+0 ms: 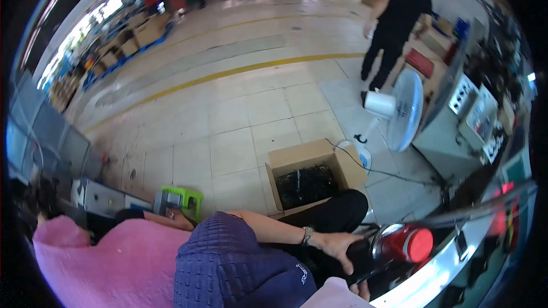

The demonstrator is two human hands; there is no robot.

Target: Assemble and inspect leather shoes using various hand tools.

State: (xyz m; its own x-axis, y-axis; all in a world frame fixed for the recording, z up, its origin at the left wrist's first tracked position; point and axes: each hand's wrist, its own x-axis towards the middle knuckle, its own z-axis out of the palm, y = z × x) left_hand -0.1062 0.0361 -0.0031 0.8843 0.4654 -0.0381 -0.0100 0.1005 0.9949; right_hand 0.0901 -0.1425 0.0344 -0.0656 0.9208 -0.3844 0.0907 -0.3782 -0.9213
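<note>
pale tiled floor [231, 145] with a yellow line [257, 67]; bright windows [114, 5] along the left.

The person wore a navy-blue, short-sleeved top of ridged, textured fabric [214, 245], marked with a small white emblem [302, 274]. A silver-coloured metallic band [308, 236] circled the left hand's [338, 247] wrist; plain black trousers [346, 207] covered the leg.

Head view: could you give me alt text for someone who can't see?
A hand with a metal wristband rests against a dark object beside a red-ended cylinder; pink clothing and textured navy fabric cover the lower left. Beyond are an open cardboard box with dark contents, a fan, and a person in black.
</note>
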